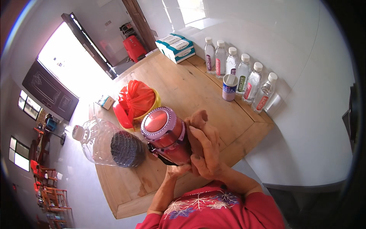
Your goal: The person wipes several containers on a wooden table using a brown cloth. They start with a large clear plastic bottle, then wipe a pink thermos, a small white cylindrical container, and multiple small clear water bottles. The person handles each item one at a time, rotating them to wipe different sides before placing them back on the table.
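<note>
A red metallic canister (162,131) with a domed lid and a pale studded ring is in front of me above the table's near side, its top facing up and slightly left. My left hand (178,170) grips it low down, with most of its fingers hidden behind the body. A dark strap or handle shows on the canister's left side. My right hand (207,149) is closed on a brown cloth (198,119) and presses it against the canister's right side. Just left of the canister, a clear plastic jug (100,147) with a white cap has dark, grainy-looking stuff at its bottom end.
On the wooden table (179,86), a red plastic bag (136,95) sits in a yellow container (157,100). Several clear bottles (243,74) line the wall beside a purple-and-white cup (229,91). Teal-and-white packs (176,47) are stacked at the far end. A small box (105,102) is at the left edge.
</note>
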The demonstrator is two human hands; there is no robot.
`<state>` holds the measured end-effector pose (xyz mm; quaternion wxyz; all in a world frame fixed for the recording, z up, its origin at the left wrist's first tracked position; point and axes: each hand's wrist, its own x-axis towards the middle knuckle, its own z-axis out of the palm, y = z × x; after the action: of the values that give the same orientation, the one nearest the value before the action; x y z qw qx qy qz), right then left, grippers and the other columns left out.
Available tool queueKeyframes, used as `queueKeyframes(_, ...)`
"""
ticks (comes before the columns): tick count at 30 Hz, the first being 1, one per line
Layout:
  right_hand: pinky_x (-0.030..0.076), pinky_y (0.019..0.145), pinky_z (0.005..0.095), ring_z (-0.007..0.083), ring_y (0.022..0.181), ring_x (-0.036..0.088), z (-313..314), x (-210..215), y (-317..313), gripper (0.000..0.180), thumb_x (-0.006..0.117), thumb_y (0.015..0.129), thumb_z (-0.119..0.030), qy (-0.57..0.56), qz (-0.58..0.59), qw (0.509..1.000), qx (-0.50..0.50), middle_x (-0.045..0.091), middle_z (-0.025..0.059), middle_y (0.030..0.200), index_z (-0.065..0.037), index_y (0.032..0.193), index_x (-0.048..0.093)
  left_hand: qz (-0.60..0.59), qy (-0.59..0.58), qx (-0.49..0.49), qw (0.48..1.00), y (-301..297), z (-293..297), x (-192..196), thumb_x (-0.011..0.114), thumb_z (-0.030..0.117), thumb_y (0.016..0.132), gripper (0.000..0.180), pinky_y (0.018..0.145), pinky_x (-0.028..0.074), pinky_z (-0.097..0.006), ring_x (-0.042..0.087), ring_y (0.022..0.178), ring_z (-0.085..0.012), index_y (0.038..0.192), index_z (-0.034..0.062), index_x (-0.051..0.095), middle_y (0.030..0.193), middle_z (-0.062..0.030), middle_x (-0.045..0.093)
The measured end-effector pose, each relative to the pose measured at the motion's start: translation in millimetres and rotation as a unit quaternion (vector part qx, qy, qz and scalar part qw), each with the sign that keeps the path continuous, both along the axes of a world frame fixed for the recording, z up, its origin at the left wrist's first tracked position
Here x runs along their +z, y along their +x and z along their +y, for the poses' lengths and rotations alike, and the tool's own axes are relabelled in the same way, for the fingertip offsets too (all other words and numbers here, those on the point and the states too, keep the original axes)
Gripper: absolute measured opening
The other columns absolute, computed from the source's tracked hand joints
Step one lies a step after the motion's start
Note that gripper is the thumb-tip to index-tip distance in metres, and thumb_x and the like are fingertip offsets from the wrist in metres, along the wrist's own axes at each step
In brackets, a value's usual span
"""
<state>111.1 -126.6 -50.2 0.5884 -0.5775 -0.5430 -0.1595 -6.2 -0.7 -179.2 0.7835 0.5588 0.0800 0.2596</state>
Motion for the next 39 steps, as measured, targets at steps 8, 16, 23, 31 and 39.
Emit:
queueKeyframes(8, 0.036, 0.100, 0.0408, 0.0300, 0.116, 0.048, 18, 58, 48, 0.044, 0.043, 0.095, -0.030, -0.026, 0.159, 0.923, 0.351, 0.055, 0.0161, 0.121, 0.001, 0.123, 0.053, 0.053, 0.056, -0.176, 0.981, -13, 5, -21, 0.076, 0.036, 0.063, 0.087, 0.096, 0.044, -0.040, 0.052, 0.112, -0.0263, 0.134, 0.0046, 0.038, 0.125, -0.0118, 0.050)
queueKeyframes(16, 0.039, 0.098, 0.0332, 0.0233, 0.107, 0.055, 35, 37, 35, 0.049, 0.038, 0.099, -0.036, -0.109, 0.517, 0.633, 0.566, 0.060, 0.0135, 0.115, 0.005, 0.119, 0.054, 0.038, 0.056, -0.139, 0.988, -26, 10, -25, 0.079, 0.028, 0.061, 0.083, 0.094, 0.044, -0.039, 0.052, 0.110, -0.0249, 0.132, 0.0044, 0.041, 0.122, -0.0095, 0.052)
queueKeyframes(23, 0.033, 0.101, 0.0419, 0.0371, 0.113, 0.048, 35, -23, 12, 0.043, 0.037, 0.097, -0.029, -0.045, 0.178, 0.955, 0.233, 0.051, 0.0207, 0.123, -0.001, 0.127, 0.048, -0.046, -0.015, 0.067, 0.997, -31, 9, -10, 0.081, 0.021, 0.060, 0.081, 0.093, 0.045, -0.038, 0.053, 0.108, -0.0236, 0.130, 0.0043, 0.043, 0.118, -0.0075, 0.053)
queueKeyframes(31, 0.035, 0.101, 0.0404, 0.0292, 0.116, 0.049, 22, -98, -5, 0.040, 0.045, 0.094, -0.025, -0.116, 0.423, 0.893, 0.099, 0.054, 0.0161, 0.120, -0.004, 0.128, 0.048, 0.022, -0.014, 0.199, 0.980, -13, 5, -13, 0.080, 0.011, 0.066, 0.057, 0.087, 0.049, -0.037, 0.059, 0.095, -0.0214, 0.117, 0.0048, 0.054, 0.106, -0.0073, 0.060)
queueKeyframes(39, 0.053, 0.067, 0.0368, 0.0212, 0.078, 0.060, 8, -118, 6, 0.045, 0.060, 0.089, -0.035, -0.089, 0.751, 0.543, 0.366, 0.060, 0.0125, 0.089, -0.001, 0.117, 0.050, 0.081, 0.369, 0.269, 0.886, 31, -15, 33, 0.089, 0.017, 0.057, 0.084, 0.090, 0.045, -0.032, 0.055, 0.102, -0.0172, 0.126, 0.0004, 0.043, 0.108, -0.0083, 0.057)
